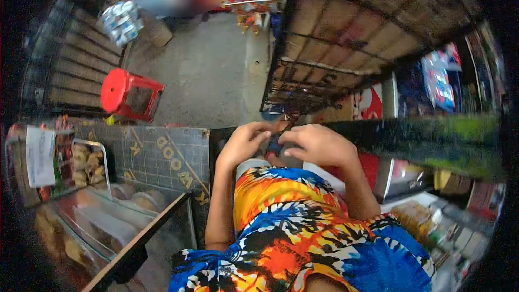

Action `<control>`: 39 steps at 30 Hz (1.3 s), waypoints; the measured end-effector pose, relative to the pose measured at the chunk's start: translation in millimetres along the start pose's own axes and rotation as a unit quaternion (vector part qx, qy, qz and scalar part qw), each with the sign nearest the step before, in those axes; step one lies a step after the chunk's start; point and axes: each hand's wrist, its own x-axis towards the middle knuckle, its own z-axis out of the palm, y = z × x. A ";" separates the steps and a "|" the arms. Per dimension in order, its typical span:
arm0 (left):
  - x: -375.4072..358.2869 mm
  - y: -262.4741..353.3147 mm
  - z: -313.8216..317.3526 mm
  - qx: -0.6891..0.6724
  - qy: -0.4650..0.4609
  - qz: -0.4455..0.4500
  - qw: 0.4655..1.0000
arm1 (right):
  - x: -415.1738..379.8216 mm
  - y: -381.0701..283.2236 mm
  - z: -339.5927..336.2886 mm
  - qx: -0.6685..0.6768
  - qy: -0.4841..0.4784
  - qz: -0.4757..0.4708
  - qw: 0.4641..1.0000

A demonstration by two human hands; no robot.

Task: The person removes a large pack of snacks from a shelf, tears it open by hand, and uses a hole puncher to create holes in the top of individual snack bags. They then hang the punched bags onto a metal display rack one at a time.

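Running long from neck to waist is the tie-dye shirt (281,211). The dark board (146,154) on the left says "WOOD". The right hand (321,145) and left hand (242,143) sit apart, about equally near the shirt, which lies back toward the body. Their fingers are bent; I can't tell if they pinch anything.
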 end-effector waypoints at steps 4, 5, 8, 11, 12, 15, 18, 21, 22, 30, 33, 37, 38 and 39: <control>-4.1 -6.4 -11.1 0.166 -0.049 -0.001 0.985 | -45.6 5.1 35.3 -0.052 0.105 0.178 0.977; -5.4 -8.2 -15.0 0.190 -0.055 0.003 0.980 | -55.8 3.1 43.1 -0.064 0.115 0.213 0.968; -10.8 -12.3 -17.3 0.161 -0.025 0.003 0.987 | -81.0 -3.2 81.9 -0.014 0.162 0.214 0.963; -20.0 -10.9 -5.4 0.182 -0.044 0.003 0.982 | -104.9 -21.4 114.5 0.029 0.159 0.238 0.958; -21.4 -7.7 0.6 0.205 -0.054 -0.001 0.977 | -111.3 -29.9 119.4 0.045 0.133 0.266 0.954; -26.0 -0.2 32.8 0.225 -0.130 0.036 0.965 | -134.3 -35.4 151.3 0.071 0.154 0.297 0.940; -35.0 8.9 72.2 0.236 -0.215 0.110 0.941 | -153.7 -36.0 175.2 0.073 0.181 0.336 0.922; -35.7 13.9 114.6 0.244 -0.324 0.129 0.905 | -179.3 -39.3 182.5 0.087 0.186 0.379 0.902; -37.3 23.3 128.1 0.268 -0.351 0.127 0.888 | -190.0 -40.9 186.1 0.092 0.190 0.386 0.898; -36.7 77.6 246.2 0.304 -0.364 0.289 0.832 | -289.8 -30.5 261.1 0.089 0.313 0.437 0.838; -54.8 107.7 299.6 0.253 -0.352 0.330 0.839 | -337.4 -25.5 294.1 0.101 0.310 0.461 0.825; -77.5 137.5 355.3 0.183 -0.340 0.328 0.862 | -384.9 -13.8 321.0 0.109 0.273 0.508 0.809; -80.3 136.4 367.2 0.177 -0.316 0.367 0.857 | -391.5 -10.8 326.8 0.115 0.278 0.512 0.805; -83.1 137.4 378.6 0.166 -0.290 0.405 0.851 | -398.1 -5.9 332.9 0.102 0.300 0.516 0.796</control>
